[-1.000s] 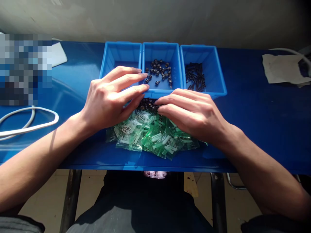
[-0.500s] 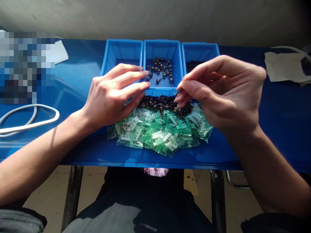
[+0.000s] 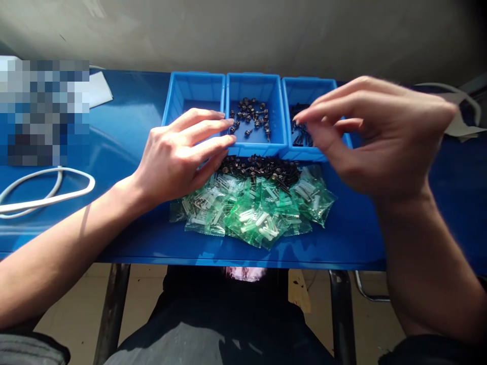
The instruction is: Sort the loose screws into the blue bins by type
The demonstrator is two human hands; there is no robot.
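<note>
My left hand (image 3: 180, 152) lies palm down with fingers stretched out. Its fingertips reach the rims between the left blue bin (image 3: 198, 83) and the middle blue bin (image 3: 254, 148). Below its thumb side is a pile of dark screws (image 3: 262, 167) in front of the bins. My right hand (image 3: 376, 137) is over the right blue bin (image 3: 309, 86), thumb and index finger close together; whatever is at the tips, if anything, cannot be made out. Long dark screws (image 3: 300, 137) lie in that bin. Shorter screws with washer heads (image 3: 249, 111) lie in the middle bin.
Green clear packets (image 3: 251, 218) with white plastic pieces and metal parts lie before the pile, near the table's front edge (image 3: 236, 262). A white cable (image 3: 76, 191) loops at left, below a blurred patch. Paper (image 3: 97, 90) lies behind it. Brown paper (image 3: 458, 121) is at far right.
My right hand has moved right and away from me, from above the screw pile with a dark screw in its pinch to over the right bin. My left hand has stayed nearly still.
</note>
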